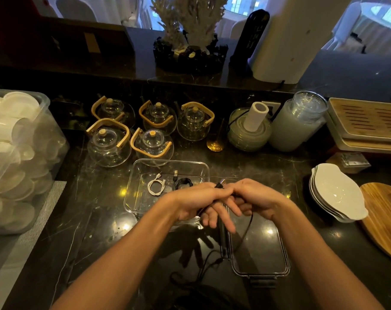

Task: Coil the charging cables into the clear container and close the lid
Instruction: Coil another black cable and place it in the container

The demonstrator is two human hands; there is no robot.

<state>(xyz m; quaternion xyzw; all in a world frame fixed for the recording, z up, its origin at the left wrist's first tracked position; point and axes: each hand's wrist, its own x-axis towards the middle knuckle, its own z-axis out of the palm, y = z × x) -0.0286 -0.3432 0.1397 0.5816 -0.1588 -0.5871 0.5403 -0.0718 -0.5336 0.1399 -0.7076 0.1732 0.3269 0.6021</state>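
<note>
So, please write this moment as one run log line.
both hands coiling black cable | clear plastic container: two coils | lid off

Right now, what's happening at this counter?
A person is winding a black cable with both hands: the left hand and right hand grip it in front of the clear container. A coiled white cable and another black one already lie inside. The lid lies on the counter, off.

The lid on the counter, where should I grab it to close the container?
Grip the lid by its long right edge, coming from the right. It lies flat with its near-end latch toward you, and the black cable drapes over its left side, beside the clear container.
</note>
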